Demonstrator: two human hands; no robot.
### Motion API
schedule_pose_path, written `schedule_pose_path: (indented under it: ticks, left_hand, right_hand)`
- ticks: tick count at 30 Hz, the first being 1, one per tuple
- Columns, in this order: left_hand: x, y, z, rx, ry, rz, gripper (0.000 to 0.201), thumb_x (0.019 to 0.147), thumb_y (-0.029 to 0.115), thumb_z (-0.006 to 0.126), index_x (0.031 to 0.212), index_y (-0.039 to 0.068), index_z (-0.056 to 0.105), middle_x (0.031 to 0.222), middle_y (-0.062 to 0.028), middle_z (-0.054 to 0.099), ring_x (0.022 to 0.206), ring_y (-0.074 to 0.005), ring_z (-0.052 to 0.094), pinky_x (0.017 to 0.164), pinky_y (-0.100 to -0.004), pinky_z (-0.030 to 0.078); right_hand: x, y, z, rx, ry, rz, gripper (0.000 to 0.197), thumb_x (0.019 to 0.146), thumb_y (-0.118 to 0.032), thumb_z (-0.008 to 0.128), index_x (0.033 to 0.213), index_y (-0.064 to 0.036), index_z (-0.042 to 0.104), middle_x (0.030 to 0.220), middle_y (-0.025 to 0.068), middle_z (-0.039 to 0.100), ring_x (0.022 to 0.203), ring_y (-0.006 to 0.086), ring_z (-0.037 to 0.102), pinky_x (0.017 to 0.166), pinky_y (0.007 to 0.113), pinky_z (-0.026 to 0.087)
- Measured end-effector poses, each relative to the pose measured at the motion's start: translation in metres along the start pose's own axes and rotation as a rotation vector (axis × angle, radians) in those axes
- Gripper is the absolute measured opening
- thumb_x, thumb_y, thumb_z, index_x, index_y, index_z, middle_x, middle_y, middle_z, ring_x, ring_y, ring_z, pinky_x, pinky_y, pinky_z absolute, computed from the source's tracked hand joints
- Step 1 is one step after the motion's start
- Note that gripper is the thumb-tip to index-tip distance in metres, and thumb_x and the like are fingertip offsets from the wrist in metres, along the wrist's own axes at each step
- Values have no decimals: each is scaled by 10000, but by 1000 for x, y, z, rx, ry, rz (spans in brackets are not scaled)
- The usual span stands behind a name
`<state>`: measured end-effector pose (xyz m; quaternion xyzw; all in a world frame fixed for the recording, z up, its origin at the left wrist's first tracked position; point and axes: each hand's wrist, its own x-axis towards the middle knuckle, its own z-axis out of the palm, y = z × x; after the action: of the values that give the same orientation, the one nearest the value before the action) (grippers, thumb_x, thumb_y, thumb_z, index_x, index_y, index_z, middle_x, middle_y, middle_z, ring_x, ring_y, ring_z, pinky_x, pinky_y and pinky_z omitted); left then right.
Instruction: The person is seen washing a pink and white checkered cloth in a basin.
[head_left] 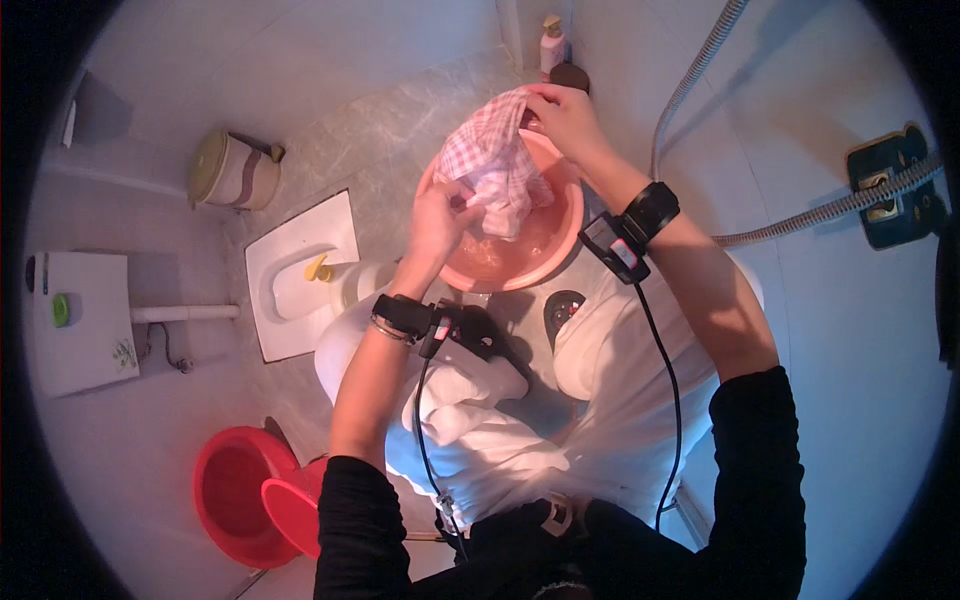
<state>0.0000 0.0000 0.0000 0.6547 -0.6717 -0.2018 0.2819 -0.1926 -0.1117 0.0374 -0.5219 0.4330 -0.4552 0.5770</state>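
Observation:
A pink-and-white checked cloth [493,165] hangs bunched over a round pink-orange basin [573,222] that holds some water. My right hand [568,122] pinches the cloth's upper right edge above the basin's far side. Lower down on the left, my left hand [437,222] has its fingers closed on the cloth's near left edge, over the basin's left rim. The cloth's lower end droops toward the water; I cannot tell whether it touches.
A squat toilet [293,286] lies left of the basin, with a yellow-topped pump bottle [343,280] beside it. Farther left stands a lidded bin [240,172]. Red basins [235,490] sit at lower left. A pump bottle [552,50] stands beyond the basin; a metal hose [790,222] runs along the right wall.

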Motion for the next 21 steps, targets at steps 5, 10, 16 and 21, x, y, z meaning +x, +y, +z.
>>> schedule_pose_path:
  ticks: [5,10,16,21]
  left_hand:
    - [-12,10,-17,9,-130,-251,252,657,193,758,851,50,684,836,-91,677,671,-192,650,633,-302,497]
    - [0,23,-28,118,-127,-243,228,666,246,748,802,71,697,706,-70,670,668,-203,653,618,-308,489]
    - [4,36,-32,228,-272,-235,253,675,187,756,863,39,675,761,-82,671,697,-202,649,631,-304,483]
    - [2,20,-11,245,-69,365,614,649,102,751,1192,33,474,1148,-170,523,968,-332,558,875,-373,443]
  right_hand:
    - [6,31,-15,131,99,4,209,878,-92,521,989,62,610,861,59,623,741,112,591,670,226,492]
    - [32,39,-20,83,160,-62,200,876,-95,518,949,56,626,859,68,632,747,124,601,694,232,495]
    - [27,32,-16,54,224,-180,214,808,-103,568,933,51,648,739,96,653,638,138,618,586,267,500]
    - [-10,15,20,-137,52,-73,225,793,-144,580,914,30,654,745,93,661,654,145,602,611,290,471]
